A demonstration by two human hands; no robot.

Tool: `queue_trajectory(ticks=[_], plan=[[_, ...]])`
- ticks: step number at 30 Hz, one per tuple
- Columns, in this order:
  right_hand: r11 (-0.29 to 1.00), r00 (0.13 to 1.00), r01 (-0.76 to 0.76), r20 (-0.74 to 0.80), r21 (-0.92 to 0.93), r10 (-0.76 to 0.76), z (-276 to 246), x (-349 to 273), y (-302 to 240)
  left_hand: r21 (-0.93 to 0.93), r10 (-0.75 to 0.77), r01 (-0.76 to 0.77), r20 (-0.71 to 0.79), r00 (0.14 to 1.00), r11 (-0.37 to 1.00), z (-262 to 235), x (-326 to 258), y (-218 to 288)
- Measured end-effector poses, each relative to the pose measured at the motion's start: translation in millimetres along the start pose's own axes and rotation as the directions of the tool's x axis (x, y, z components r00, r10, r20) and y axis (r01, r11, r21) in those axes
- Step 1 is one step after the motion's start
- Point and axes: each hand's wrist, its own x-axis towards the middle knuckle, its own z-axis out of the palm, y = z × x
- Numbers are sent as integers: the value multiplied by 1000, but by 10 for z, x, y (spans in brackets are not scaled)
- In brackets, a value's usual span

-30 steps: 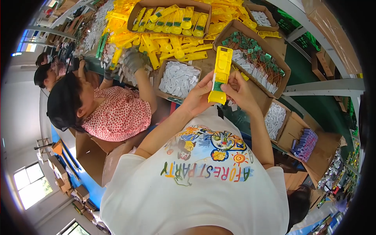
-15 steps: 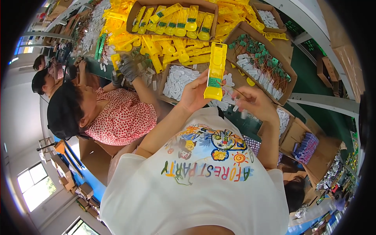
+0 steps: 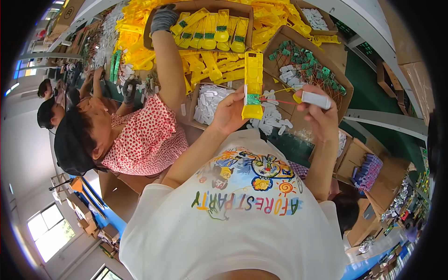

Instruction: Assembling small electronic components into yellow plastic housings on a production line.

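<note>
My left hand [image 3: 229, 111] is closed around the lower part of a long yellow plastic housing [image 3: 253, 74], which stands lengthwise away from me. A small green circuit board [image 3: 253, 99] sits in the housing near its close end. Red and yellow wires run from the board toward my right hand [image 3: 322, 112]. That hand grips a white rectangular block [image 3: 316, 100] between thumb and fingers, to the right of the housing. Whether the wires join the block cannot be made out. Loose white plastic pieces [image 3: 270, 119] lie on the table below the wires.
A cardboard box [image 3: 249, 25] of yellow housings with boards stands ahead, among piled yellow parts [image 3: 214, 65]. Another box [image 3: 347, 86] holds wired green boards. White pieces fill a smaller box [image 3: 192, 105]. At my left, a co-worker's gloved hand [image 3: 164, 19] reaches over the housings' box.
My right hand has moved right and up, with the white block now plainly in it and the wires stretched out. The co-worker's gloved hand has moved to the box of housings.
</note>
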Motion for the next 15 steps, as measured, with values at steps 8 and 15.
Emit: queue_trajectory(ticks=[8, 15], plan=[[869, 897, -129, -429, -477, -102, 253, 398, 329, 391, -4, 18, -38, 999, 920, -16, 44, -140], [948, 848, -273, -507, -166, 156, 292, 610, 406, 843, 111, -105, 54, 992, 527, -5, 17, -170]])
